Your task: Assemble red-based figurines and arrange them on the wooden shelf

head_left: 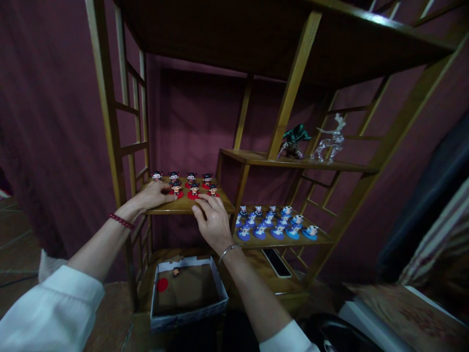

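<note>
Two rows of small black-haired figurines on red round bases stand on the left wooden shelf [172, 209]. My left hand [152, 195] reaches in from the left, its thumb and index finger closed at the red base of the front-left figurine [176, 188]. My right hand [213, 220] is at the shelf's front edge, thumb and fingers apart. Its fingertips lie by the base of the front-middle figurine [194, 189] and in front of the front-right figurine [213, 189], partly hiding that one's base. Behind them is the back row, including one figurine [191, 178].
Below, an open box [188, 313] holds a loose figurine [176, 272] and a red disc [162, 284]. A phone [276, 263] lies to its right. Blue and purple figurines [277, 231] fill the lower right shelf. A clear deer [330, 144] and a green-topped ornament [295, 142] stand higher.
</note>
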A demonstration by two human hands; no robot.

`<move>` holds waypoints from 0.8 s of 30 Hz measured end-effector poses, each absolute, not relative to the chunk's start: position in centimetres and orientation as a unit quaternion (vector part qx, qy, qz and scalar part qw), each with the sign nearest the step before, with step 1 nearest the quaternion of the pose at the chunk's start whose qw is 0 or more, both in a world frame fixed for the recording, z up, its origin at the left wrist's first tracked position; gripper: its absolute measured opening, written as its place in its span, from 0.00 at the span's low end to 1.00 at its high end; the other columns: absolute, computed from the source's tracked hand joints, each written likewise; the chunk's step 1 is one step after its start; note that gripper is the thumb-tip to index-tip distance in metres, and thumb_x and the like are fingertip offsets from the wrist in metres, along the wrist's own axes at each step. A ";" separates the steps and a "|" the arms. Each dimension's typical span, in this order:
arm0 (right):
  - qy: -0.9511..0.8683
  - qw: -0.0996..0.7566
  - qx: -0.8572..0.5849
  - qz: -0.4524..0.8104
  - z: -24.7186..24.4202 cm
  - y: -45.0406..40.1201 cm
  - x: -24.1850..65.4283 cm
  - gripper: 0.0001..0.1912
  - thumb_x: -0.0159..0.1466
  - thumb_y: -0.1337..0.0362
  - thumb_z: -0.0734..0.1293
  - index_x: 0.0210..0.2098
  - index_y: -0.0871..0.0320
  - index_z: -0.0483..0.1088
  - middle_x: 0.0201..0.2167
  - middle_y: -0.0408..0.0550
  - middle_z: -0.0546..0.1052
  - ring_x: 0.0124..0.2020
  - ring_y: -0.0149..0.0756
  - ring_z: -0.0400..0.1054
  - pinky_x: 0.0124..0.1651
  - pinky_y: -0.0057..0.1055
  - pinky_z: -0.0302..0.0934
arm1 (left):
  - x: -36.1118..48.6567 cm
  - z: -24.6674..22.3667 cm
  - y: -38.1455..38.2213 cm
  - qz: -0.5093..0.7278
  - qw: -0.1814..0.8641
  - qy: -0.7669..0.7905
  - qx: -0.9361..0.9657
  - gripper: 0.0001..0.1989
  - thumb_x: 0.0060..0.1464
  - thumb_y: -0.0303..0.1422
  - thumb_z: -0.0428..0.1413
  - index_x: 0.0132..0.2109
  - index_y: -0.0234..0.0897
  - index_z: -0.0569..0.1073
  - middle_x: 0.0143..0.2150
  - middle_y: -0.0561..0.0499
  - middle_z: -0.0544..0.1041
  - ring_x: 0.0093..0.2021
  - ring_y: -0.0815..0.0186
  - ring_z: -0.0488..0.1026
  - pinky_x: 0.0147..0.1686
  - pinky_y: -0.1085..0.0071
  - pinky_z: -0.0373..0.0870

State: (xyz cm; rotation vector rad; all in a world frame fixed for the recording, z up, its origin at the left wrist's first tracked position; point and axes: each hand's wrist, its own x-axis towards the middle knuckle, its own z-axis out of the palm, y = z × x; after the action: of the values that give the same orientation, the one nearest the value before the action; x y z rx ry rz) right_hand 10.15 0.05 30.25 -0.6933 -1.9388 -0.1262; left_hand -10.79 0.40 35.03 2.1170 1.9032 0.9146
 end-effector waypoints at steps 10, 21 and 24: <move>-0.786 0.578 -0.217 -0.005 25.5 -3.5 12.3 0.13 0.62 0.70 0.59 0.43 0.55 0.70 0.43 0.49 0.74 0.46 0.36 0.66 0.51 0.39 0.61 | -9.2 34.7 -2.6 0.393 -0.113 0.617 0.672 0.18 0.46 0.43 0.53 0.39 0.34 0.74 0.38 0.46 0.75 0.42 0.58 0.68 0.45 0.64 0.62; -0.826 0.188 -0.497 0.187 12.4 -2.0 11.8 0.13 0.60 0.69 0.59 0.39 0.60 0.74 0.40 0.52 0.77 0.43 0.35 0.70 0.46 0.27 0.60 | -3.3 17.6 -8.2 0.273 0.064 0.669 0.689 0.13 0.55 0.30 0.45 0.43 0.38 0.71 0.45 0.46 0.73 0.46 0.64 0.70 0.45 0.71 0.64; -0.826 0.138 -0.509 0.198 10.2 -1.8 12.2 0.13 0.60 0.69 0.59 0.37 0.59 0.75 0.35 0.51 0.78 0.39 0.35 0.72 0.42 0.26 0.60 | -3.5 12.3 -7.0 0.092 0.183 0.716 0.668 0.14 0.54 0.27 0.45 0.43 0.36 0.73 0.43 0.44 0.75 0.46 0.62 0.72 0.44 0.70 0.64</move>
State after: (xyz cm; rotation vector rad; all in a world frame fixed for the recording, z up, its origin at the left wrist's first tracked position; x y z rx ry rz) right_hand 12.24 -1.79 10.16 -1.4723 -2.3901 0.5713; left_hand -3.51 -7.00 12.29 1.8839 2.0187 0.2604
